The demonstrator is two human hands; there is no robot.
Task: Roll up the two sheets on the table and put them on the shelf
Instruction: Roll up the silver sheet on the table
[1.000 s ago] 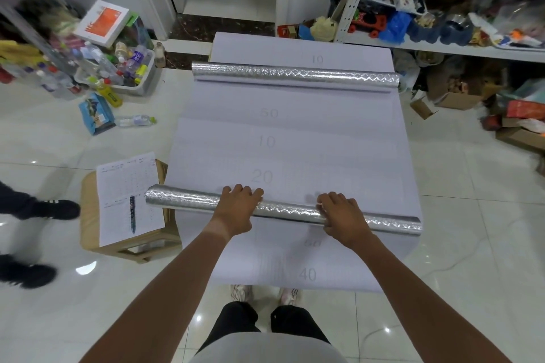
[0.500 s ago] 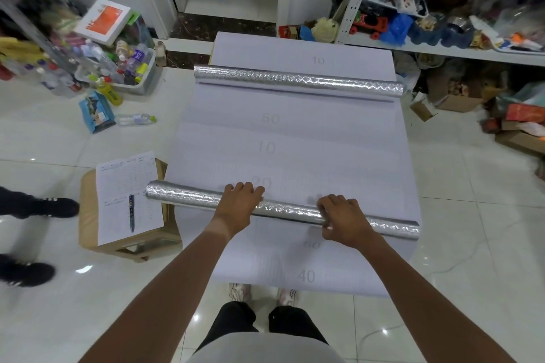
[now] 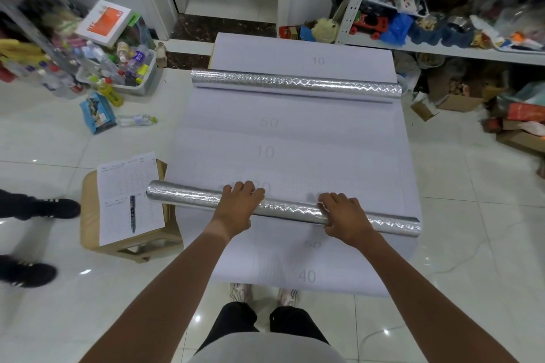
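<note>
Little has moved since the earlier frames: both hands stay on the near roll (image 3: 283,211), which has crept only slightly farther up the sheet (image 3: 295,153), its paper side showing the printed numbers 50, 10, 60 and 40. The near roll is a silver, embossed tube lying across the sheet, tilted so its left end sits farther from the person than its right end, and that left end overhangs the sheet's left edge toward the stool (image 3: 124,244). The left hand (image 3: 237,209) lies on top of the near roll left of its middle, fingers curled over the far side. The right hand (image 3: 343,219) lies on it right of the middle, fingers likewise curled over the tube, thumb toward the person. Beyond the near roll, well apart from it across the flat sheet, the far roll (image 3: 296,84) lies nearly level, with more paper and a printed 10 behind it. Right of the far roll and past it stands the shelf (image 3: 442,48), crowded with toys and clutter. Left of the near roll, the stool carries a printed form (image 3: 129,183) with a pen (image 3: 132,214) on it. A bin of bottles (image 3: 118,74) stands on the floor left of the far roll.
</note>
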